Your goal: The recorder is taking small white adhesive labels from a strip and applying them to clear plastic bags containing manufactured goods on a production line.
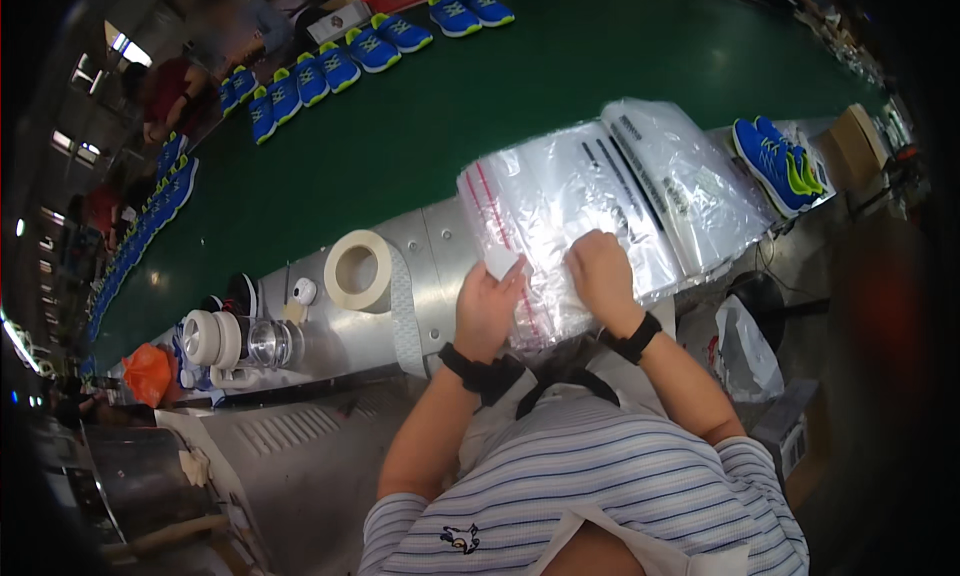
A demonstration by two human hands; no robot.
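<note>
A stack of clear plastic bags (560, 181) with a red-striped edge lies flat in front of me, and a second pile of printed clear bags (680, 166) adjoins it on the right. Between the fingertips of my left hand (485, 311) is a small white sticker (501, 262), held over the stack's left edge. My right hand (605, 281) rests on the middle of the bags with its fingers curled in; whatever they grip is hidden. To the left stands a wide roll of labels (350, 270), its pale strip (404, 311) trailing over the metal ledge.
Beyond the metal ledge (435, 238) runs a green conveyor belt (400, 161), with blue shoes (340, 68) lined along its far side. One pair of blue shoes (775, 166) sits at right. A clear bottle (270, 343) and an orange bag (148, 374) are at left. Co-workers sit across.
</note>
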